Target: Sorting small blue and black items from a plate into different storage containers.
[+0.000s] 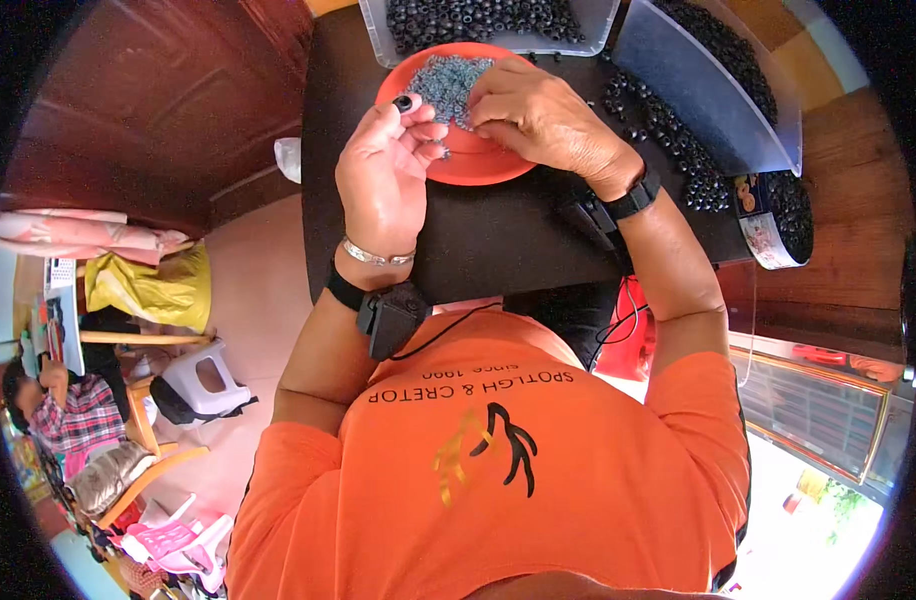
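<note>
My left hand [383, 180] is raised at the near left rim of an orange-red plate [468, 168], palm turned up. Between its thumb and index finger it pinches a small black ring-shaped piece [404, 103]. A heap of small grey, shiny pieces [446, 85] fills the far part of the plate. Over the right side of that heap is my right hand [543, 115], its fingers bent and drawn together at the pieces. Whatever its fingertips hold is hidden. Both wrists wear black straps with small dark devices.
Behind the plate stands a clear plastic bin [498, 42] of black ring-like pieces. Another clear bin [693, 90] at the right holds more, and loose black pieces [668, 135] lie beside it on the dark table [468, 240]. Far left, a person [73, 410] sits near a white stool [203, 380].
</note>
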Demonstrator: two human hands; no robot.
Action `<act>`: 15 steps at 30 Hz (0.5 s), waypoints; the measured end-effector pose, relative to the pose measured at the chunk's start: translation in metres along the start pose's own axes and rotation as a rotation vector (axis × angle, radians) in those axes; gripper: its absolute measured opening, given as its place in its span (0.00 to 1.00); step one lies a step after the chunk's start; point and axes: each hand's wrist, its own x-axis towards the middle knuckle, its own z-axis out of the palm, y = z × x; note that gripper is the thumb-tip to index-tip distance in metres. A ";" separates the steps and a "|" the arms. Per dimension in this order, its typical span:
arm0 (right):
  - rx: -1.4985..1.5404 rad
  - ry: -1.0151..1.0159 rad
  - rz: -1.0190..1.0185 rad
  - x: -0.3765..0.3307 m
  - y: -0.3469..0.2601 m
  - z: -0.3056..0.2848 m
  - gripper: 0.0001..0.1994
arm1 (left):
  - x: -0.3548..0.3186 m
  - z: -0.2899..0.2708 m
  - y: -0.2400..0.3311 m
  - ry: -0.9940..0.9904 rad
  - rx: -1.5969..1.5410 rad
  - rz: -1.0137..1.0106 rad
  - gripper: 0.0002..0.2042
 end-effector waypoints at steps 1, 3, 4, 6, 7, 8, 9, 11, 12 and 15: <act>0.003 -0.004 -0.001 0.000 0.000 0.002 0.07 | -0.001 0.001 0.000 0.012 0.008 0.007 0.08; -0.046 0.006 0.006 0.001 0.000 0.005 0.04 | -0.001 0.000 0.000 0.006 -0.001 0.003 0.08; -0.045 0.004 0.006 -0.001 0.001 0.008 0.04 | -0.001 0.000 0.000 -0.005 -0.008 -0.003 0.08; -0.163 -0.028 0.027 -0.005 0.005 0.014 0.06 | -0.001 0.002 -0.001 0.011 -0.007 -0.013 0.08; -0.162 -0.030 0.027 -0.004 0.006 0.015 0.06 | -0.001 0.001 -0.001 0.025 -0.003 -0.024 0.08; -0.145 -0.051 0.022 -0.004 0.006 0.015 0.06 | -0.001 0.001 -0.001 0.027 -0.004 -0.025 0.08; -0.128 -0.072 0.016 -0.004 0.007 0.015 0.06 | -0.001 0.000 -0.001 0.017 -0.001 -0.017 0.08; -0.087 -0.062 0.013 -0.003 0.007 0.012 0.07 | -0.001 -0.001 -0.001 0.014 0.000 -0.004 0.08; -0.047 -0.049 0.012 -0.002 0.007 0.010 0.07 | -0.001 0.000 0.000 0.022 -0.004 -0.007 0.08; -0.030 -0.028 0.055 -0.001 0.010 0.007 0.09 | -0.001 0.000 -0.001 0.011 -0.026 -0.007 0.09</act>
